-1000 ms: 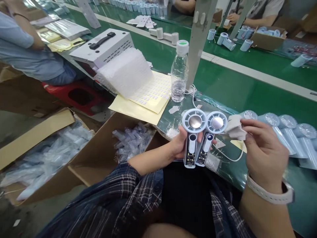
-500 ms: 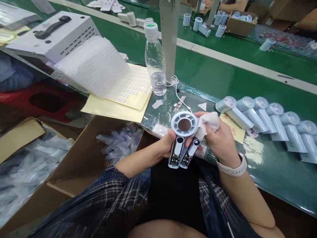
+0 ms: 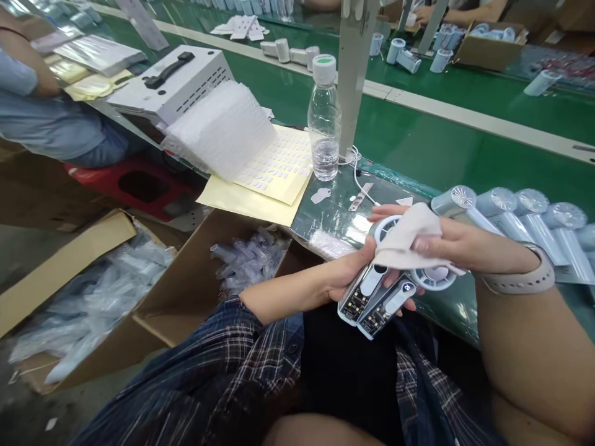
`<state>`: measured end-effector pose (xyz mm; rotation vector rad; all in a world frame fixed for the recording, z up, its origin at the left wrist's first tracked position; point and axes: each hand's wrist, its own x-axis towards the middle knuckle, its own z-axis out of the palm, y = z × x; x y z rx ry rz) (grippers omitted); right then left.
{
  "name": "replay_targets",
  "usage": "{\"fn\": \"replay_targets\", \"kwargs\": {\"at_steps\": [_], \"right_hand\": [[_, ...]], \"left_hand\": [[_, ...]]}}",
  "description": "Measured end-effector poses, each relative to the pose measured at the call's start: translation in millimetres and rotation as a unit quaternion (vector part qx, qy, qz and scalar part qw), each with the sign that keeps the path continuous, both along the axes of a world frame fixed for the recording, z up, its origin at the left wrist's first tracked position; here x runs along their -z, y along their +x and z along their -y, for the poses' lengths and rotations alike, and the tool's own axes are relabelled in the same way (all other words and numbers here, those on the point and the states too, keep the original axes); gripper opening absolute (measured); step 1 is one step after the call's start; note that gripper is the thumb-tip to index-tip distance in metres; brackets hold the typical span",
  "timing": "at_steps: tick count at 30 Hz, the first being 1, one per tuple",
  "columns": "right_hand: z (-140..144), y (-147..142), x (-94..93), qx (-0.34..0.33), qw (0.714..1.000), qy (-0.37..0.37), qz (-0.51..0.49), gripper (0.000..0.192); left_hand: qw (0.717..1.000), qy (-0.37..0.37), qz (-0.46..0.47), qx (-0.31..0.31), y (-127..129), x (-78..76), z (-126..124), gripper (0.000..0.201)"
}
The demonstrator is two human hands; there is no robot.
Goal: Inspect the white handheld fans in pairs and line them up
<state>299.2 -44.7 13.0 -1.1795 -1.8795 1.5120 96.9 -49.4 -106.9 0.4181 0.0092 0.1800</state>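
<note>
Two light blue handheld fans with dark circuit boards showing in their handles are in my left hand (image 3: 349,271), its fingers closed around them. The left fan (image 3: 357,300) has its round head mostly covered. Beside it, the right fan (image 3: 388,306) has a small lit display, and its head shows partly below the cloth. My right hand (image 3: 465,244) pinches a white cloth (image 3: 409,238) that lies across the fan heads. Several wrapped light blue fans (image 3: 532,207) stand in a row on the bench, just beyond my right hand.
A water bottle (image 3: 324,124) stands by a metal post (image 3: 353,74). Left of it are yellow label sheets (image 3: 260,201), bubble wrap (image 3: 223,130) and a white machine (image 3: 171,80). Cardboard boxes (image 3: 181,282) with clear plastic pieces sit below. A co-worker (image 3: 51,118) sits at left.
My right hand has brought the cloth from beside the left fan's head over the top of it. The second fan's head now shows. The whole view has shifted.
</note>
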Motion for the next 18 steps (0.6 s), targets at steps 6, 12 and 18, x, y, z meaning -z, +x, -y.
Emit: {"fn": "replay_targets", "kwargs": {"at_steps": [6, 12, 18], "right_hand": [[-6.8, -17.6, 14.1, -0.031, 0.997, -0.064, 0.015, 0.059], [-3.7, -38.8, 17.8, 0.037, 0.996, 0.058, 0.049, 0.047], [-5.7, -51.7, 28.8, 0.128, 0.985, 0.079, 0.086, 0.051]], "left_hand": [[0.997, 0.000, -0.063, -0.046, -13.0, 8.8, 5.9, 0.086], [0.981, 0.006, -0.152, -0.117, -19.1, 9.1, 10.8, 0.071], [0.991, 0.023, -0.112, -0.074, -18.2, 16.0, 10.5, 0.082]]}}
